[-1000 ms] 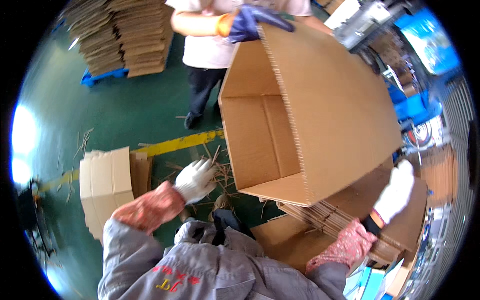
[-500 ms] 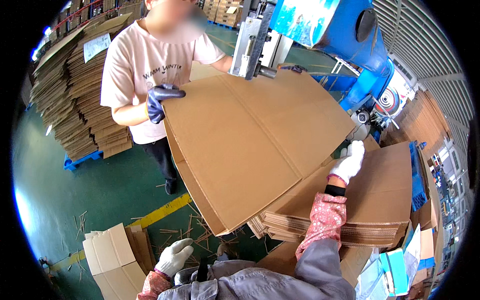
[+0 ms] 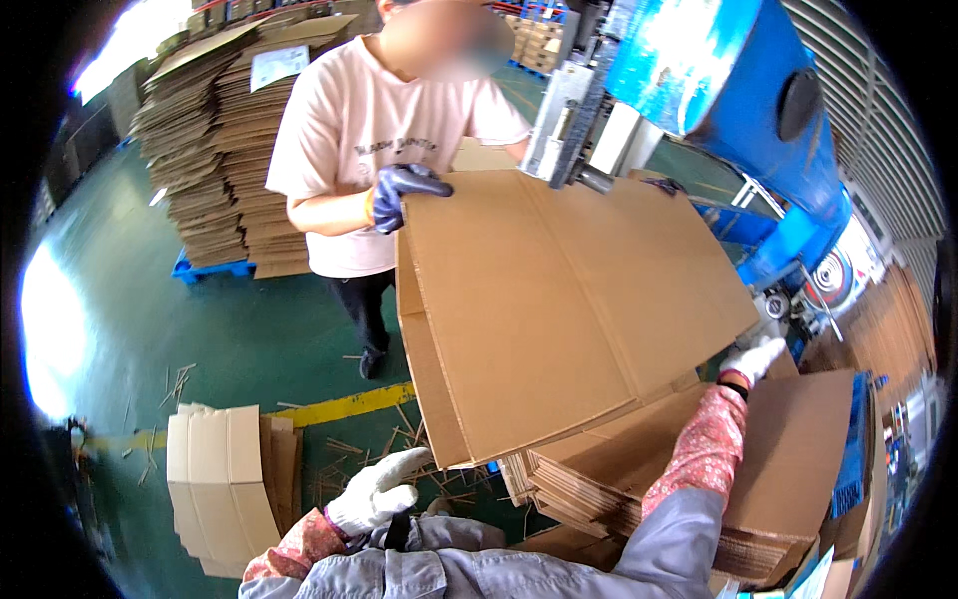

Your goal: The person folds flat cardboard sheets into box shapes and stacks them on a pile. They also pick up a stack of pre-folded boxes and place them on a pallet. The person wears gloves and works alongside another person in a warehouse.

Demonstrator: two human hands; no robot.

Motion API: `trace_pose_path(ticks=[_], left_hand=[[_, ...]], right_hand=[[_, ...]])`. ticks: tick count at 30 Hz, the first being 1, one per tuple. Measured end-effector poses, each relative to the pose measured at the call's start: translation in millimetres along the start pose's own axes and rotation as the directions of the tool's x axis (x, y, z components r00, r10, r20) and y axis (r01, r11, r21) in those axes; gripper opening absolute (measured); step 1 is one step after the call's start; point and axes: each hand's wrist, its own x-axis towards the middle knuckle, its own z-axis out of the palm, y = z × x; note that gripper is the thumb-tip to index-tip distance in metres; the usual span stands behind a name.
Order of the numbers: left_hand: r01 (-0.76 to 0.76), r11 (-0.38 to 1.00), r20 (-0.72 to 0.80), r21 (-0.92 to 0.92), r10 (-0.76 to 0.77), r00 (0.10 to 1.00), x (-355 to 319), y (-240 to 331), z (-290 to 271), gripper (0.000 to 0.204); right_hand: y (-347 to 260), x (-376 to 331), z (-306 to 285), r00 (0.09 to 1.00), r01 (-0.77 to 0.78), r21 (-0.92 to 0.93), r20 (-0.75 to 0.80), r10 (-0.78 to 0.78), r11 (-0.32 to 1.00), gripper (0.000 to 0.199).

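Observation:
A large brown cardboard box [image 3: 569,309], folded into a sleeve with its left end gaping, lies under the head of a blue machine [image 3: 699,70]. Opposite me, a co-worker's dark-gloved hand [image 3: 407,195] grips its far left corner. My left hand [image 3: 379,494], in a white glove, is open just short of the box's near left corner, thumb and fingers apart. My right hand [image 3: 753,359], also white-gloved, reaches beside the box's right corner, above a stack of flat cardboard [image 3: 788,439]. Its fingers are stretched out; whether they touch the box I cannot tell.
Tall piles of flat cardboard [image 3: 235,150] stand on a blue pallet [image 3: 215,270] at the far left. Folded pale cardboard [image 3: 215,479] rests on the green floor at lower left. Scrap strips lie around a yellow floor line [image 3: 349,404].
The view has swung, moving the scene to the right and slightly down. My left hand has risen closer to the box's near corner, its fingers spreading. My right hand stays near the right corner.

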Motion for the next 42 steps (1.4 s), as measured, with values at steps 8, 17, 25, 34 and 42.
trace_pose_path(ticks=[8,17,25,34,42], left_hand=[[-0.064,0.974,-0.099,0.216,0.087,0.991,-13.8,-17.6,-11.7,0.112],[-0.112,0.920,-0.282,0.375,0.228,0.932,-66.7,2.1,-10.6,0.103],[-0.352,0.931,-0.475,0.094,0.353,0.806,-103.8,-5.6,-15.0,0.050],[-0.101,0.749,-0.755,0.655,0.644,-0.122,-230.6,11.9,-141.5,0.059],[0.969,-0.241,-0.917,-0.059,-0.370,-0.147,-433.1,-199.0,-260.8,0.051]], right_hand=[[-6.6,-28.5,23.2,0.998,-0.052,0.067,0.043,0.049,0.996,0.098],[14.5,-127.1,47.5,0.778,0.588,-0.366,0.500,-0.381,0.721,0.061],[49.1,-274.4,24.3,0.565,0.824,-0.540,0.761,-0.319,0.171,0.045],[62.4,-377.5,22.8,0.398,0.856,-0.357,0.917,0.036,-0.375,0.027],[171.4,-720.6,-37.8,-0.494,0.575,-0.400,0.525,0.693,0.713,0.024]])
